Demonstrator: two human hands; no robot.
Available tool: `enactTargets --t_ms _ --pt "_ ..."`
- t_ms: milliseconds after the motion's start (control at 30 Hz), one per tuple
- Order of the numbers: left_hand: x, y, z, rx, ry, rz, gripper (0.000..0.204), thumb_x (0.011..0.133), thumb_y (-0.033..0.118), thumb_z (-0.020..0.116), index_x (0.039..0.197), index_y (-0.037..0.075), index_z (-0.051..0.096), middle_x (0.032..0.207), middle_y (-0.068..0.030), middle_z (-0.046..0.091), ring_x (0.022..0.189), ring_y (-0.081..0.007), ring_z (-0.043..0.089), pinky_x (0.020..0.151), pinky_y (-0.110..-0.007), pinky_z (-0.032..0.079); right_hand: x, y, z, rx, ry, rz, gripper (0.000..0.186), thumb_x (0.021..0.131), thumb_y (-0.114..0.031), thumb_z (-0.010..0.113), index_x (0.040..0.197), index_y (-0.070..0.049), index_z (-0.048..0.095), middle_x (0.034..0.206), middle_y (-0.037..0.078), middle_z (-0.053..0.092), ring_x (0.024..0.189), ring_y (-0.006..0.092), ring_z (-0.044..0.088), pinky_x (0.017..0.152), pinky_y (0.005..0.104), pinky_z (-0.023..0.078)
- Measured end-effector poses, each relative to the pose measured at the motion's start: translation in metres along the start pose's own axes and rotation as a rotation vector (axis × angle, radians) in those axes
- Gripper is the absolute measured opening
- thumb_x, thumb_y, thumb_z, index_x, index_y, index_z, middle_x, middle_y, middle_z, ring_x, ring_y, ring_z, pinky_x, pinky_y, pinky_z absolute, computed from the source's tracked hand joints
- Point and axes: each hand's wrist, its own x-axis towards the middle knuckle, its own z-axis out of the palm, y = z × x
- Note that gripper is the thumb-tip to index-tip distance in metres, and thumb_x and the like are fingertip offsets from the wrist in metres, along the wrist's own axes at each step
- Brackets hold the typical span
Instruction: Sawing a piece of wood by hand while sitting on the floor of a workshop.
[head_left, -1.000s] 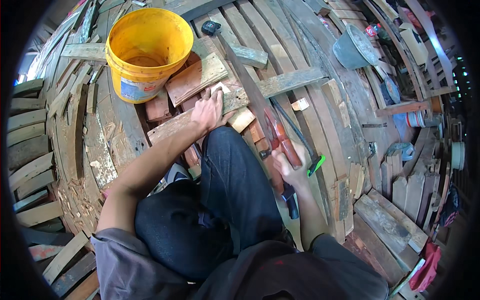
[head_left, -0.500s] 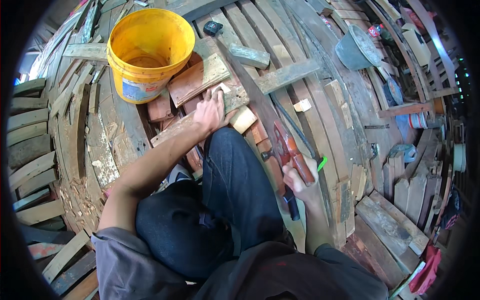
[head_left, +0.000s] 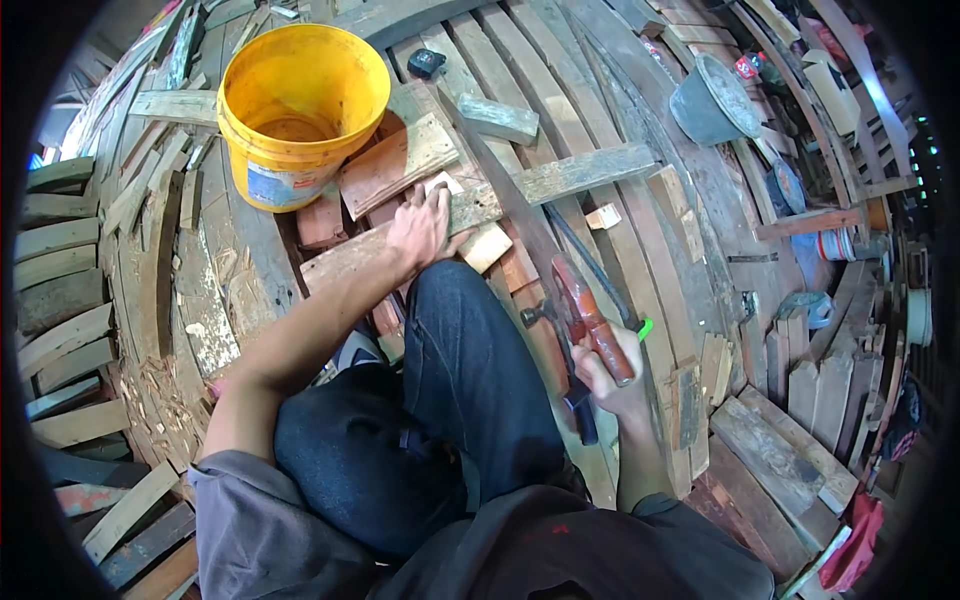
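Here the left hand [head_left: 420, 228] is pressing down on the plank [head_left: 475, 207], thumb and fingers spreading over it, while the right hand [head_left: 607, 375] is wrapping tight around the handle of the saw [head_left: 588, 310]. The blade is lying across the plank just right of the left hand, and beyond it the end piece is staying in line, so the cut is looking unfinished, its depth hiding from view.
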Motion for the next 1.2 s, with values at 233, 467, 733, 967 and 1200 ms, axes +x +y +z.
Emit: enactTargets --t_ms 233,467,733,967,1200 --pt "-0.004 -0.001 -0.005 0.08 0.026 0.068 0.088 0.083 0.062 0.05 0.129 -0.012 0.037 0.132 -0.0252 0.043 0.125 -0.0427 0.039 0.093 -0.051 0.044 -0.005 0.007 0.004 0.025 0.002 0.017 0.014 0.075 -0.003 0.061 0.069 -0.001 0.048 0.059 0.005 0.045 0.052 0.0147 0.044 0.051 0.0303 0.037" --pt "-0.008 -0.001 -0.031 -0.197 -0.132 0.008 0.087 0.08 0.067 0.052 0.126 -0.006 0.046 0.129 -0.0294 0.044 0.108 -0.0454 0.054 0.091 -0.049 0.046 -0.024 0.006 -0.008 0.08 -0.026 0.072 0.016 0.076 -0.003 0.06 0.068 -0.003 0.047 0.055 0.003 0.045 0.048 0.0118 0.044 0.047 0.0292 0.035" --pt "-0.022 -0.018 -0.022 -0.266 -0.149 0.098 0.051 0.093 0.05 0.048 0.118 0.005 0.053 0.113 -0.0297 0.051 0.097 -0.0421 0.059 0.09 -0.044 0.046 -0.041 0.004 -0.008 0.139 -0.029 0.07 0.017 0.078 0.0 0.058 0.067 -0.004 0.046 0.055 -0.001 0.046 0.048 0.0066 0.044 0.045 0.0257 0.034" --pt "-0.049 -0.044 0.001 -0.616 -0.587 -0.186 0.088 0.088 0.073 0.035 0.123 -0.004 0.057 0.12 -0.0241 0.059 0.118 -0.0346 0.053 0.101 -0.04 0.039 -0.057 0.004 -0.005 0.125 -0.016 0.06 0.017 0.076 0.002 0.058 0.066 -0.004 0.046 0.056 0.0 0.045 0.048 0.0083 0.043 0.045 0.027 0.033" --pt "-0.067 -0.04 0.005 -0.533 -0.448 -0.226 0.084 0.093 0.063 0.028 0.108 -0.013 0.059 0.082 -0.0333 0.063 0.089 -0.0433 0.063 0.083 -0.051 0.046 -0.066 0.009 -0.012 0.045 -0.005 0.096 0.015 0.074 -0.001 0.061 0.068 -0.003 0.047 0.057 0.003 0.046 0.05 0.0141 0.045 0.05 0.0295 0.037"
